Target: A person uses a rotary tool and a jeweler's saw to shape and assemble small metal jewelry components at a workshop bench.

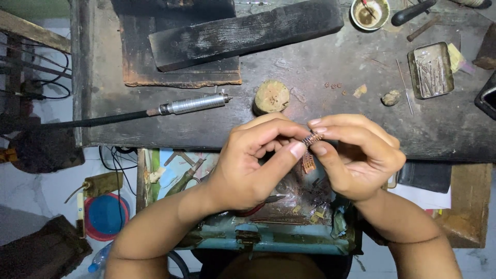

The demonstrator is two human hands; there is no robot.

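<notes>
Both my hands meet in front of the dark workbench (pixel 289 77), over an open drawer (pixel 268 240). My left hand (pixel 253 165) and my right hand (pixel 356 155) pinch between their fingertips a small copper-coloured ribbed metal piece (pixel 312 138). A short strip of the same metal (pixel 308 163) hangs below it between the hands. The rest of the piece is hidden by my fingers.
On the bench lie a flexible-shaft handpiece (pixel 194 105), a round cork-like block (pixel 270 96), a charred wooden block (pixel 243 33), a tin of thin rods (pixel 430 70), a small bowl (pixel 369 13) and tiny metal beads (pixel 336 87). The drawer holds pliers (pixel 186 175) and scraps.
</notes>
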